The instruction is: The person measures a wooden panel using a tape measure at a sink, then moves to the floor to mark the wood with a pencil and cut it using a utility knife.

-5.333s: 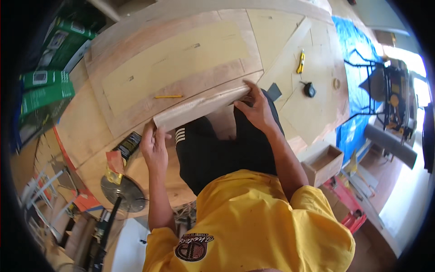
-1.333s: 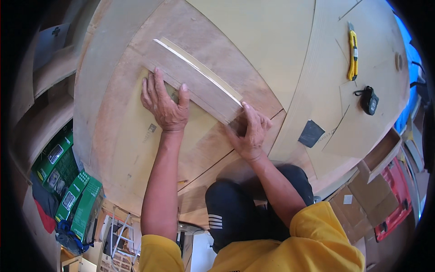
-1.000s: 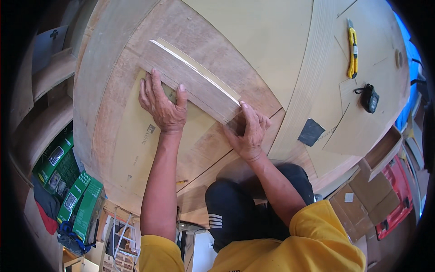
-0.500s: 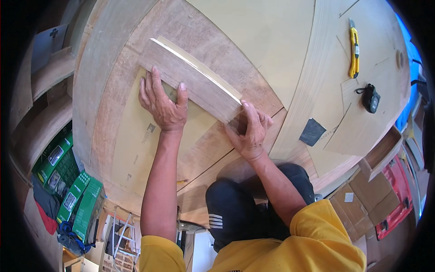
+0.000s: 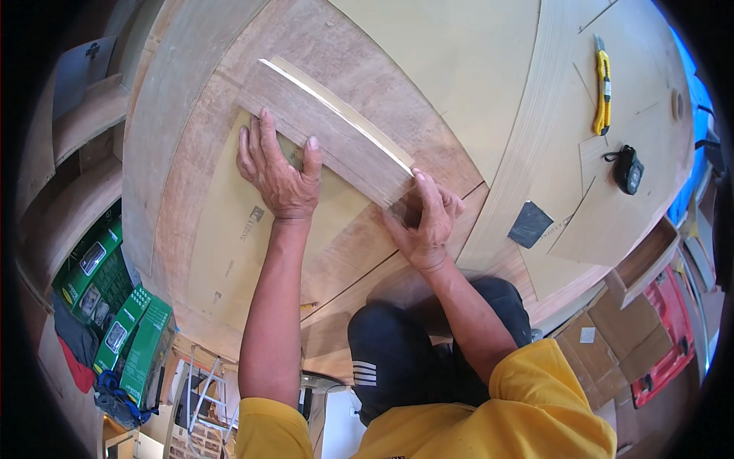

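A brown wooden strip (image 5: 329, 126) slants across the large wooden work surface, a bright pale line running along its far edge. Beyond that line lies a narrow tan strip (image 5: 344, 105). My left hand (image 5: 281, 168) rests at the near edge of the wooden strip, fingers spread and fingertips touching it close to its left end. At the strip's right end, my right hand (image 5: 424, 218) grips the corner between thumb and fingers. Under my left hand lies a tan sheet (image 5: 206, 245) with printed marks, partly covered by the wooden strip.
To the right lie a yellow utility knife (image 5: 602, 92), a black tape measure (image 5: 628, 170) and a dark square of sandpaper-like sheet (image 5: 530, 224). Green boxes (image 5: 134, 344) stand at the lower left near a stepladder (image 5: 202, 402). An open cardboard box (image 5: 604, 344) sits lower right.
The whole view has shifted slightly. Both hands keep the same places on the wooden strip, with no other clear movement.
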The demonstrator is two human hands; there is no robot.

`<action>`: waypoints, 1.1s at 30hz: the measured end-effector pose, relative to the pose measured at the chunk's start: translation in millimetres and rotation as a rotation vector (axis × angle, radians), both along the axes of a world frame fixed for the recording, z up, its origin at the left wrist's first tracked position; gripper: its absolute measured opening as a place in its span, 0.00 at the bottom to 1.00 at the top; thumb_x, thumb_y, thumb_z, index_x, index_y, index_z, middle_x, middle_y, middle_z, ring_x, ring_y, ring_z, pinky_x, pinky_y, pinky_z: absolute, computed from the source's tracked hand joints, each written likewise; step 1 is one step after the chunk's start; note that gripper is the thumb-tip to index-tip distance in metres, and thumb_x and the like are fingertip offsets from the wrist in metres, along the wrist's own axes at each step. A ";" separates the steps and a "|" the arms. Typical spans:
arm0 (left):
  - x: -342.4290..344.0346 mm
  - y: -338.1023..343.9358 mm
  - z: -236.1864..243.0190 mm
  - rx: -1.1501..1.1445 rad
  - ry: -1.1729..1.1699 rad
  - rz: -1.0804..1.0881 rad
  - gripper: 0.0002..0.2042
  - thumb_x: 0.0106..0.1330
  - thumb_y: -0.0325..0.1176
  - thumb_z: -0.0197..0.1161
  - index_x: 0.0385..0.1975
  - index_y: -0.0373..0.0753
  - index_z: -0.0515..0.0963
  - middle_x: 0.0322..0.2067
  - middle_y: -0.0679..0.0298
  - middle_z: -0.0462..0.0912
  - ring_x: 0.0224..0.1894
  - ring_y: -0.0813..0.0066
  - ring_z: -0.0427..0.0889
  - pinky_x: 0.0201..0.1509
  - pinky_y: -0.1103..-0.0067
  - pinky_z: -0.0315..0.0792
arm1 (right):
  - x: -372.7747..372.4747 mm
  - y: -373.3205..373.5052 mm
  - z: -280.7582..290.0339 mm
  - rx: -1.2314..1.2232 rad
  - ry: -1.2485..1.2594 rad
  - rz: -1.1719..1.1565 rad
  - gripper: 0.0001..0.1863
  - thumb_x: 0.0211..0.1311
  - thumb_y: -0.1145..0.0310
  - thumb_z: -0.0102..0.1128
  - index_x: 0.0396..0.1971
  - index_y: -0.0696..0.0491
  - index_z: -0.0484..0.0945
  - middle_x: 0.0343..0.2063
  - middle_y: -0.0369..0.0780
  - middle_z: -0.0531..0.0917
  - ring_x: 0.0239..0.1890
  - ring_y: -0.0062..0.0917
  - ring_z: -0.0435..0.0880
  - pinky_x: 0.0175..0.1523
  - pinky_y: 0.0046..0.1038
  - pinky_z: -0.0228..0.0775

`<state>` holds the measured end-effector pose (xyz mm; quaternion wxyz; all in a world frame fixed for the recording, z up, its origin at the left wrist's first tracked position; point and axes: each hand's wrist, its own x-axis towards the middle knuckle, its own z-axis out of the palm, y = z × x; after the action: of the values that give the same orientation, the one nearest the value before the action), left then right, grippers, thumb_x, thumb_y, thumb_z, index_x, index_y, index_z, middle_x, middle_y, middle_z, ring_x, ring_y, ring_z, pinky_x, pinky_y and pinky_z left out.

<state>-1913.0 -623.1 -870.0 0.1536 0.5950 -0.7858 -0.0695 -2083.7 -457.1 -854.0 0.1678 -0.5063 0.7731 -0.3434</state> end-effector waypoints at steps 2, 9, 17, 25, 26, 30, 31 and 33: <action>-0.5 -0.1 0.7 0.002 0.002 0.000 0.41 0.68 0.63 0.57 0.73 0.39 0.63 0.67 0.47 0.69 0.71 0.41 0.62 0.73 0.48 0.53 | -0.1 -0.5 0.1 -0.002 0.003 0.000 0.49 0.37 0.66 0.83 0.66 0.52 0.71 0.58 0.40 0.82 0.51 0.33 0.81 0.58 0.37 0.59; 0.0 -0.2 0.0 -0.012 0.001 -0.007 0.41 0.68 0.63 0.57 0.73 0.39 0.63 0.66 0.46 0.69 0.71 0.41 0.62 0.73 0.47 0.53 | -0.9 0.1 1.2 0.017 -0.001 0.006 0.48 0.38 0.65 0.83 0.65 0.52 0.71 0.58 0.40 0.82 0.52 0.33 0.81 0.58 0.37 0.59; 0.2 0.5 0.2 0.011 0.001 0.007 0.41 0.68 0.63 0.57 0.73 0.40 0.62 0.68 0.46 0.68 0.72 0.41 0.60 0.74 0.47 0.52 | 1.5 -2.6 0.3 0.000 -0.016 -0.033 0.45 0.38 0.67 0.84 0.63 0.53 0.74 0.58 0.40 0.83 0.52 0.31 0.81 0.58 0.34 0.59; -0.3 0.7 -0.4 0.022 0.004 0.010 0.41 0.68 0.65 0.55 0.73 0.40 0.63 0.68 0.47 0.68 0.72 0.41 0.59 0.74 0.47 0.51 | 0.1 -2.3 -1.0 -0.034 0.000 -0.019 0.45 0.38 0.67 0.83 0.63 0.52 0.73 0.58 0.40 0.83 0.51 0.30 0.81 0.58 0.33 0.58; -0.5 0.7 0.1 0.024 0.005 0.010 0.41 0.68 0.64 0.55 0.73 0.40 0.63 0.68 0.46 0.68 0.72 0.41 0.59 0.74 0.47 0.51 | -0.2 -2.4 -0.5 -0.033 -0.001 -0.016 0.46 0.38 0.67 0.83 0.63 0.52 0.73 0.58 0.40 0.83 0.51 0.30 0.81 0.58 0.33 0.58; -1.4 1.1 1.8 -0.023 -0.031 -0.010 0.39 0.70 0.61 0.56 0.72 0.37 0.63 0.67 0.49 0.70 0.70 0.41 0.63 0.74 0.50 0.53 | -0.7 -3.0 2.0 -0.014 0.009 -0.013 0.46 0.37 0.67 0.83 0.63 0.53 0.73 0.58 0.40 0.83 0.51 0.30 0.81 0.57 0.33 0.59; -1.5 1.0 1.9 -0.028 -0.037 -0.011 0.39 0.70 0.60 0.56 0.72 0.37 0.63 0.67 0.49 0.70 0.70 0.41 0.63 0.74 0.50 0.53 | -0.9 -3.3 2.4 -0.019 0.007 -0.013 0.46 0.37 0.67 0.83 0.63 0.53 0.73 0.58 0.41 0.83 0.51 0.30 0.82 0.57 0.33 0.59; -1.2 0.9 1.6 -0.024 -0.024 -0.013 0.39 0.69 0.60 0.57 0.72 0.38 0.63 0.67 0.48 0.70 0.70 0.41 0.63 0.74 0.49 0.53 | -1.1 -3.2 3.0 -0.014 0.000 -0.009 0.46 0.37 0.67 0.83 0.63 0.53 0.73 0.58 0.41 0.83 0.50 0.30 0.82 0.56 0.33 0.59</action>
<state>-1914.2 -622.2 -868.4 0.1508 0.5887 -0.7923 -0.0539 -2084.8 -460.4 -851.0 0.1627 -0.5039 0.7729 -0.3496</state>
